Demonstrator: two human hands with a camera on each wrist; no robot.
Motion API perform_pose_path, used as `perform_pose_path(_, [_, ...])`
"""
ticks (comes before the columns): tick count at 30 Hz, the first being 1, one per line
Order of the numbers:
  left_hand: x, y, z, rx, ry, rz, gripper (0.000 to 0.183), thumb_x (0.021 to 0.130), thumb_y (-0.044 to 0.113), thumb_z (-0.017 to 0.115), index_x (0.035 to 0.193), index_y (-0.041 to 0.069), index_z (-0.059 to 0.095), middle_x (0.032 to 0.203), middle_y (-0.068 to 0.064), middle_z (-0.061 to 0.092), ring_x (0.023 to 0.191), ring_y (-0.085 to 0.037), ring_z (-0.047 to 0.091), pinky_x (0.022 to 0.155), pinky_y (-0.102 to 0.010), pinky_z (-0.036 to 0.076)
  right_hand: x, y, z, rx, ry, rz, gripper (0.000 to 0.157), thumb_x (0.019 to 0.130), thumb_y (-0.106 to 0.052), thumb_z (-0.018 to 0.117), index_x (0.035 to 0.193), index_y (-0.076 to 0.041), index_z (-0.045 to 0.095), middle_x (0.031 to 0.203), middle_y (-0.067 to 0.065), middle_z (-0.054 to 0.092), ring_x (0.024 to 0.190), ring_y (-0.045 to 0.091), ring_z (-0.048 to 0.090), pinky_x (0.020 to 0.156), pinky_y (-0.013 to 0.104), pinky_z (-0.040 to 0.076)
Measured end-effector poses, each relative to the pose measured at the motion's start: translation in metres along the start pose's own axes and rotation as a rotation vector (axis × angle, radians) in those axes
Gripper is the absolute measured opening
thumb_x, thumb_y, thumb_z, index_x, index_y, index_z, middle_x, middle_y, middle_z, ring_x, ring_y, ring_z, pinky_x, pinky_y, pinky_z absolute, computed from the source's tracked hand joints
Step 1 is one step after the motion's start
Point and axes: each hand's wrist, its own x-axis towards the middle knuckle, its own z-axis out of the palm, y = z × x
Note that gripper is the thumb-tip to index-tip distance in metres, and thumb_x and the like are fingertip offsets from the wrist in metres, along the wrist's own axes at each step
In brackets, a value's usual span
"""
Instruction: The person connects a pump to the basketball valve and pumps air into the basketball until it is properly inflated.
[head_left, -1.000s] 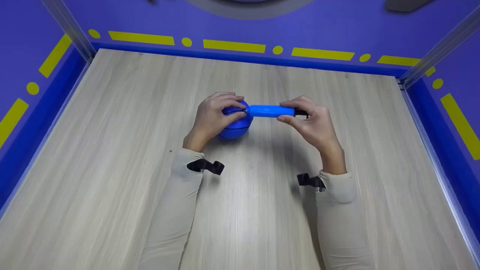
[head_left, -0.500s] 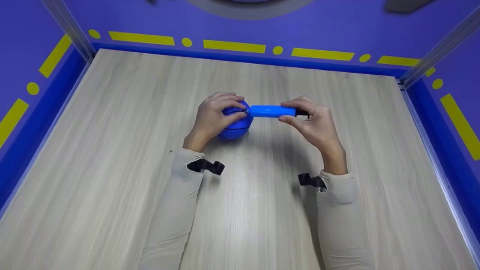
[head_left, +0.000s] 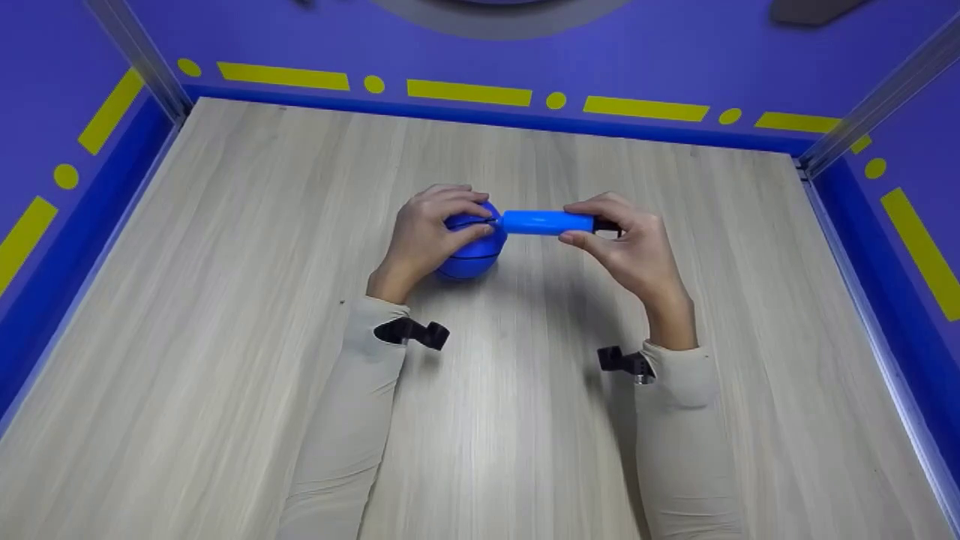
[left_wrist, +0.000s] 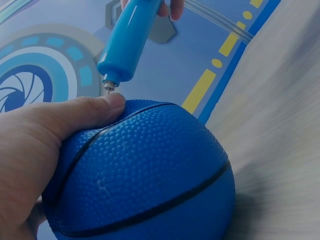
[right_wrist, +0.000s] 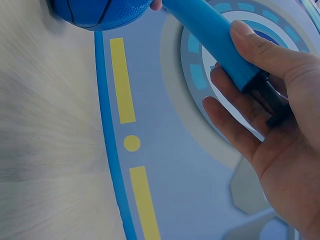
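A small blue ball (left_wrist: 150,165) with black seams rests on the table, its top slightly dented in the left wrist view. My left hand (head_left: 431,232) grips it from the left, thumb and fingertips close around the spot where the needle meets the ball. The blue hand pump (head_left: 546,222) lies level in the head view, its metal needle tip (left_wrist: 109,87) pointing at the ball beside my thumb. My right hand (head_left: 630,244) pinches the pump barrel near its rear end between thumb and fingers. A black pump handle (right_wrist: 274,102) sticks out behind, toward my palm.
The pale wood-grain table (head_left: 480,420) spreads around both arms. Blue panels (head_left: 465,45) with yellow dashes wall it in at the back and both sides. A black camera mount is strapped to each wrist.
My right hand and the pump have shifted very slightly to the right, away from the ball. The left hand and the ball look still.
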Motion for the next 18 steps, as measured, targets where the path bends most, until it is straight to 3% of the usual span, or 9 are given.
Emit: perform_pose_path(18, [0.0001, -0.0001, 0.0018, -0.038, 0.019, -0.026, 0.023, 0.092, 0.025, 0.087, 0.109, 0.010, 0.084, 0.127, -0.004, 0.076, 0.130, -0.027, 0.064, 0.114, -0.040, 0.043, -0.0017, 0.0000, -0.0049, -0.017, 0.001, 0.044, 0.031, 0.090, -0.007, 0.086, 0.119, -0.001, 0.079, 0.112, 0.005, 0.075, 0.096, 0.016, 0.069, 0.088, 0.023, 0.055])
